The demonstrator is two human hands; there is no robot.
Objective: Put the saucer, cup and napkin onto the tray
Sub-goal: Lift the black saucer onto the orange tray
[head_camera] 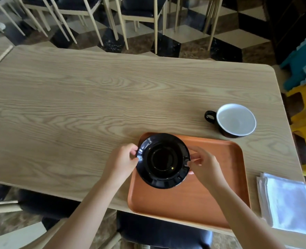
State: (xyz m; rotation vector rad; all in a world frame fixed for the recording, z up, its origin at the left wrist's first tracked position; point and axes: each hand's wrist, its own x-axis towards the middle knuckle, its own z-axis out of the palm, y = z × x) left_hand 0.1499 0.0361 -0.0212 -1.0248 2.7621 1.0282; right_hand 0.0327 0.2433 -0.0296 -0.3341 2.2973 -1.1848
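Observation:
A glossy black saucer (163, 160) is over the far left corner of the orange-brown tray (220, 186). My left hand (122, 162) pinches its left rim and my right hand (204, 168) pinches its right rim. Whether the saucer rests on the tray or hovers just above it, I cannot tell. A black cup (234, 120) with a white inside stands upright on the table beyond the tray's far right corner, its handle pointing left. A folded white napkin (287, 202) lies on the table to the right of the tray.
The tray sits at the near edge of a light wooden table (76, 105). A dark chair seat (163, 230) is just below the tray. Pale wooden chairs (130, 18) stand across the table. Blue and yellow stools (305, 83) are off the right edge.

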